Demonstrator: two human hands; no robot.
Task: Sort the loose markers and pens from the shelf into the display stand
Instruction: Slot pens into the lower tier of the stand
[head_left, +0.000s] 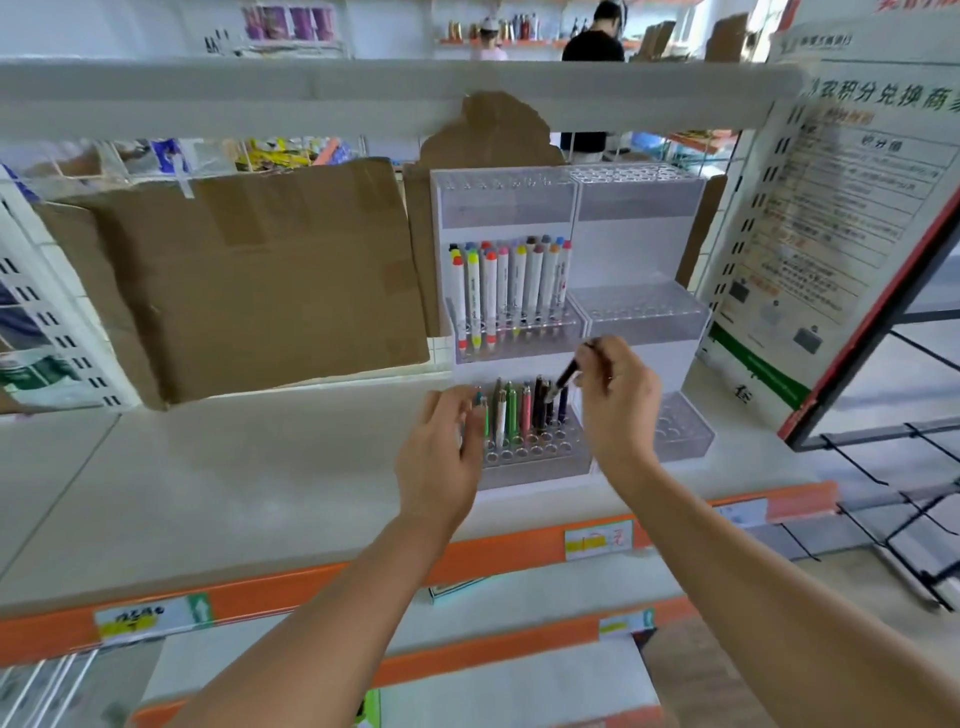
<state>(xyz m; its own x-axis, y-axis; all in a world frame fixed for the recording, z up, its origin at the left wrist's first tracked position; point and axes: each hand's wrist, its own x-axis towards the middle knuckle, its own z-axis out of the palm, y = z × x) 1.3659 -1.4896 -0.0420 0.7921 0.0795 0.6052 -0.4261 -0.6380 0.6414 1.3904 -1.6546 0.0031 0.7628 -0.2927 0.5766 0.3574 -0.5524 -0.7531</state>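
A clear tiered display stand (613, 218) stands on the grey shelf (234, 493). Its middle tier holds several white markers (511, 286) with coloured caps. Several coloured pens (519, 410) stand in the bottom tier. My right hand (613, 400) pinches a dark pen (563, 379), tilted with its tip over the right end of the pen row. My left hand (441, 452) is at the left end of the bottom tier, fingers by a teal pen (478, 400); whether it grips the pen is unclear.
A second, empty clear stand section (670, 426) sits to the right. Flat brown cardboard (249, 280) leans at the shelf's back left. A printed sign board (831, 234) leans at the right. An orange price rail (322, 587) runs along the shelf edge. Two people stand far behind.
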